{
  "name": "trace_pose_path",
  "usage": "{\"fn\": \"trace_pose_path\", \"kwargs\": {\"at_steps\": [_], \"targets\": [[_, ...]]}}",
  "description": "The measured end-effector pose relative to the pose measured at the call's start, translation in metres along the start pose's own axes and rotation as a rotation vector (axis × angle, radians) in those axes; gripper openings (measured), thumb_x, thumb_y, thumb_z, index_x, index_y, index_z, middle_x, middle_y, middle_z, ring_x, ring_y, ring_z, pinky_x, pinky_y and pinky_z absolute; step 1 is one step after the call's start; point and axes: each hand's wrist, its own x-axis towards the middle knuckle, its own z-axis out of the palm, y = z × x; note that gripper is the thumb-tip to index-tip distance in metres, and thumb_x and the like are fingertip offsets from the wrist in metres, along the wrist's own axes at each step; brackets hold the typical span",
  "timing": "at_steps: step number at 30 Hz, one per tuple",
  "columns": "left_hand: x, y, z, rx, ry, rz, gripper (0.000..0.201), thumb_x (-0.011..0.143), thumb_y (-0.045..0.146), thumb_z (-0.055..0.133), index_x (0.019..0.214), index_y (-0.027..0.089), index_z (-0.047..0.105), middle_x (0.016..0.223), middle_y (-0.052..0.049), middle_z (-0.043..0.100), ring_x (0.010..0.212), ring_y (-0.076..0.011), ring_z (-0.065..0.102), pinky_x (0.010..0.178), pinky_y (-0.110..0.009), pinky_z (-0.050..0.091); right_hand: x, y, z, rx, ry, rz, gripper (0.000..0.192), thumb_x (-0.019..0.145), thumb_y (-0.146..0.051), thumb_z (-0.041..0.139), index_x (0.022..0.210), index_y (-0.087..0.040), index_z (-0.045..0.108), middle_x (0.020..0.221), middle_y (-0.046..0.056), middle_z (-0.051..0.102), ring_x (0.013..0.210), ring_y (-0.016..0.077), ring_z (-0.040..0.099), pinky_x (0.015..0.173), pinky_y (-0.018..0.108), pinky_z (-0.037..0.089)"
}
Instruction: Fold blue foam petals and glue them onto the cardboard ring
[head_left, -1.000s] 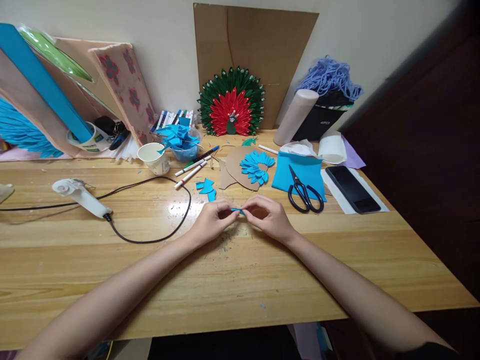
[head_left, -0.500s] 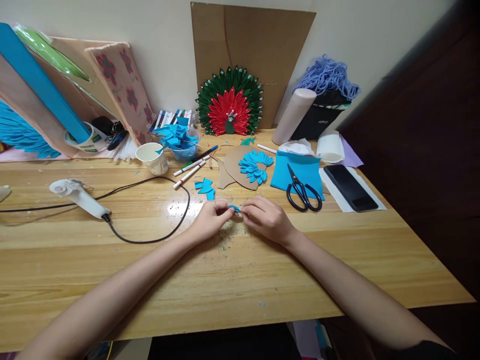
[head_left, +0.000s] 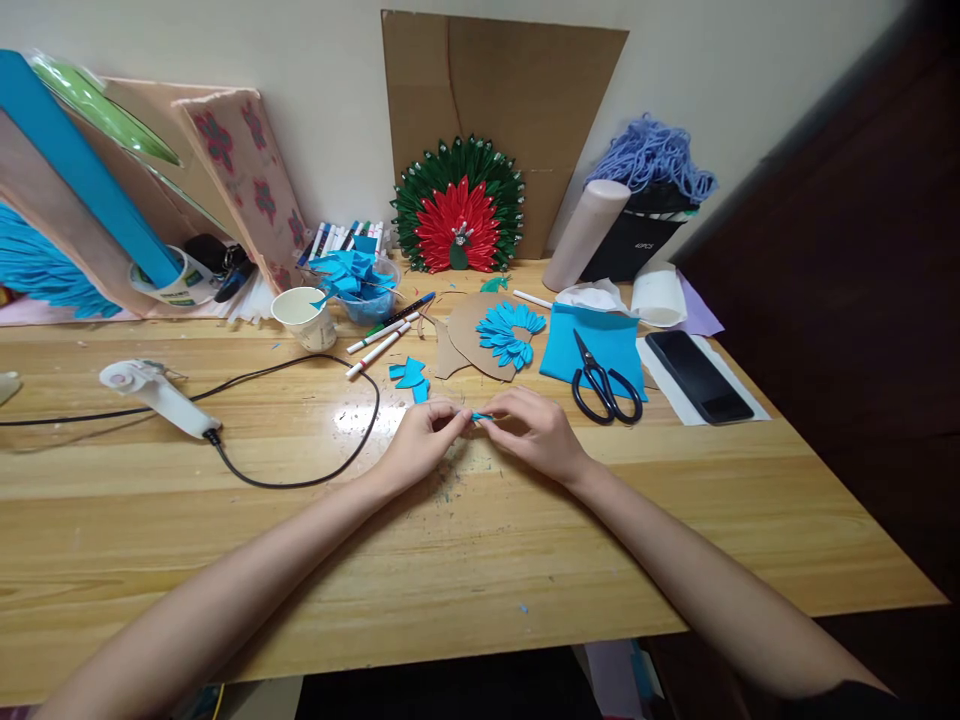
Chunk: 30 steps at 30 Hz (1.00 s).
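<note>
Between my two hands is a small folded piece of blue crepe paper (head_left: pixel 482 417), held just above the table. My left hand (head_left: pixel 424 438) pinches its left end between thumb and fingers. At the other end, the fingertips of my right hand (head_left: pixel 538 435) are closed on the same piece. Beyond my hands lies a brown cardboard shape (head_left: pixel 469 335) with blue petals (head_left: pixel 504 340) fixed on it in a ring. Loose blue scraps (head_left: pixel 410 374) rest just past my left hand. Black-handled scissors (head_left: pixel 600 385) lie partly on a blue sheet (head_left: pixel 592 340) to the right.
A white glue gun (head_left: pixel 156 395) with a looping black cord lies at left. Markers (head_left: pixel 379 350), a paper cup (head_left: pixel 304 315) and a tub of blue scraps (head_left: pixel 367 290) stand behind. At the back is a green and red peacock (head_left: pixel 459 215); a phone (head_left: pixel 699 377) lies at right.
My right fingers have shifted on the blue paper, the thumb and fingertips now further apart. The blue piece looks more stretched out between my hands. The view has moved very slightly.
</note>
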Motion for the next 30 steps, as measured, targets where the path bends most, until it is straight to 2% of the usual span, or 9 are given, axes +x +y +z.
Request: {"fn": "trace_pose_path", "kwargs": {"at_steps": [4,11,16,20,26,30], "targets": [[-0.002,0.001,0.0,0.111,0.032,0.08,0.027,0.086,0.032,0.049,0.078,0.015,0.067,0.076,-0.005,0.066,0.073,-0.0156,0.057,0.068,-0.027,0.042,0.0,0.001,0.001,0.185,-0.012,0.182,0.009,0.08,-0.025,0.061,0.085,-0.019,0.066,0.08,0.005,0.066,0.072,0.0154,0.061,0.067,0.029,0.049],[-0.004,0.003,-0.001,0.181,0.024,0.205,0.025,0.088,0.029,0.046,0.081,0.016,0.066,0.077,-0.005,0.064,0.074,-0.0152,0.056,0.068,-0.027,0.042,0.0,0.002,0.003,0.368,-0.013,0.386,0.016,0.076,-0.031,0.063,0.076,-0.016,0.067,0.076,0.007,0.068,0.071,0.0164,0.062,0.066,0.031,0.051],[-0.004,0.002,-0.001,0.236,0.067,0.195,0.022,0.087,0.028,0.048,0.079,0.016,0.066,0.076,-0.005,0.065,0.074,-0.0156,0.056,0.068,-0.028,0.042,0.001,0.005,0.004,0.441,-0.049,0.497,0.019,0.073,-0.034,0.065,0.076,-0.015,0.065,0.077,0.007,0.067,0.07,0.0166,0.063,0.067,0.031,0.052],[-0.005,0.003,0.001,0.27,0.079,0.191,0.023,0.087,0.028,0.048,0.077,0.016,0.065,0.074,-0.004,0.063,0.07,-0.0146,0.054,0.065,-0.027,0.041,0.002,0.008,0.003,0.494,-0.114,0.573,0.023,0.068,-0.036,0.067,0.073,-0.014,0.062,0.071,0.005,0.065,0.064,0.0143,0.06,0.062,0.029,0.051],[-0.006,0.002,0.001,0.277,0.09,0.156,0.026,0.087,0.029,0.047,0.072,0.015,0.064,0.069,-0.003,0.06,0.066,-0.0132,0.052,0.06,-0.025,0.039,0.003,0.013,0.001,0.583,-0.172,0.644,0.023,0.066,-0.035,0.068,0.072,-0.014,0.061,0.066,0.002,0.061,0.059,0.0118,0.057,0.059,0.026,0.047],[-0.005,0.001,0.0,0.28,0.087,0.139,0.026,0.087,0.031,0.047,0.077,0.015,0.065,0.073,-0.004,0.062,0.067,-0.0136,0.054,0.062,-0.026,0.042,0.004,0.014,-0.002,0.612,-0.168,0.667,0.024,0.065,-0.036,0.069,0.07,-0.014,0.06,0.063,0.0,0.059,0.054,0.0104,0.055,0.056,0.025,0.045]]}}
